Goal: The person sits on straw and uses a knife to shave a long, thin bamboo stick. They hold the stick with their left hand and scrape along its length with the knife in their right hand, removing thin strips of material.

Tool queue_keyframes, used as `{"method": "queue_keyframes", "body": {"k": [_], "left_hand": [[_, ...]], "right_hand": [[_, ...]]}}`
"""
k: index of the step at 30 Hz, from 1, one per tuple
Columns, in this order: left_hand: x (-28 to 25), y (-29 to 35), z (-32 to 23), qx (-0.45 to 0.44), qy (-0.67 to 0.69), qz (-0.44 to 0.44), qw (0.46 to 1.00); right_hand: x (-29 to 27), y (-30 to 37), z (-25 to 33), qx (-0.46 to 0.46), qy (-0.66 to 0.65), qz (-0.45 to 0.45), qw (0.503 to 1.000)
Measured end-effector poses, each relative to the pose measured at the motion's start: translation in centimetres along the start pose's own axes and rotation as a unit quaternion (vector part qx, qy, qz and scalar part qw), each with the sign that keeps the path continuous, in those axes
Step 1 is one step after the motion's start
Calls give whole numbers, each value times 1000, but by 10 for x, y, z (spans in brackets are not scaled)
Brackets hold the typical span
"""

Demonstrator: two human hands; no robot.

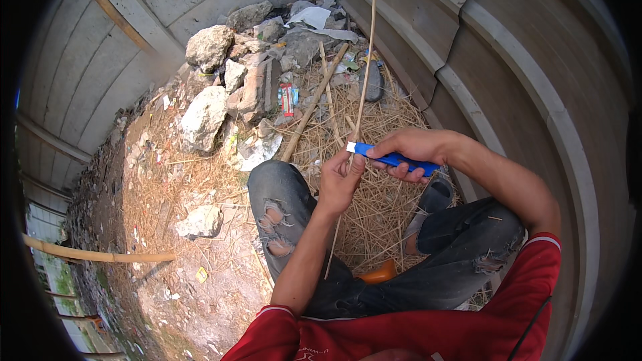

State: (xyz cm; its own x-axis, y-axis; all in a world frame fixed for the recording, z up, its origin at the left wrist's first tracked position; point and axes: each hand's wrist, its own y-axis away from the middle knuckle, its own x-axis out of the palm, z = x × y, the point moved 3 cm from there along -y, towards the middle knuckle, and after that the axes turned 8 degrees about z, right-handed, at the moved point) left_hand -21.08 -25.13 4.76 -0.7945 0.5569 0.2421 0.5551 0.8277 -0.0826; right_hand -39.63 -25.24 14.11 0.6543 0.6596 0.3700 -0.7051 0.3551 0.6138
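A long, thin bamboo stick (364, 87) stands nearly upright in front of me, its lower end reaching down between my knees. My left hand (340, 180) is closed round it just below the blade level. In my right hand (414, 150) is a flat blue tool that looks like a utility knife (388, 154), gripped with the fingers wrapped under it and the thumb on top. Its bright white end lies against the stick, right above my left thumb. The exact contact of blade and stick is too small to make out.
Dry straw (381, 207) and bamboo shavings cover the ground between my legs. Ahead lie rocks (206, 108), a bamboo pole (314, 103) and litter. A corrugated wall (508, 80) rises close on my right. An orange object (378, 272) sits under my leg.
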Motion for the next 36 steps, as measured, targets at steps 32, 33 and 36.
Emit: {"method": "queue_keyframes", "body": {"k": [32, 33, 36], "left_hand": [[-8, 4, 10, -39, 141, -63, 987], [-6, 7, 8, -70, 197, -46, 977], [12, 10, -19, -127, 305, -5, 944]], "right_hand": [[25, -51, -21, -252, 302, -310, 865], [21, -53, -21, -269, 284, -285, 875], [2, -41, -15, -231, 198, -166, 938]]}}
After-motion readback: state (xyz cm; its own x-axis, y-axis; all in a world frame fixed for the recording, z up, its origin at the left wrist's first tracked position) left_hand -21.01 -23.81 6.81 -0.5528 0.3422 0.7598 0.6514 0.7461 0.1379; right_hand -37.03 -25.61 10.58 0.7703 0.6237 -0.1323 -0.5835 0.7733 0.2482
